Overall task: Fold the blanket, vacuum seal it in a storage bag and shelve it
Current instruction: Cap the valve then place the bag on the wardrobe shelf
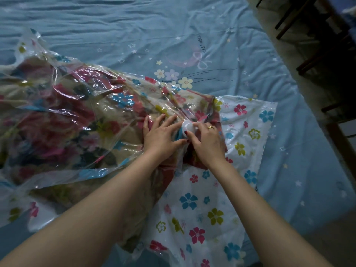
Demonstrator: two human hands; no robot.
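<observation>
Head view looks down on a folded floral blanket of red, beige and blue fleece (81, 120), lying inside a clear plastic storage bag printed with coloured flowers (248, 130) on the bed. A round white valve cap (187, 126) sits on the bag's upper face, near the blanket's right edge. The right hand (207, 139), wearing a gold ring (211, 128), pinches this cap between thumb and fingers. The left hand (160, 132) lies flat just left of the cap, fingers spread and pressing the plastic onto the blanket. Right of and nearer than the blanket, the bag lies flat with its edges loose. A light blue bedsheet with stars and flowers (134, 26) spreads open far and right. Dark wooden chair legs (316, 45) stand beyond the bed's right edge.
</observation>
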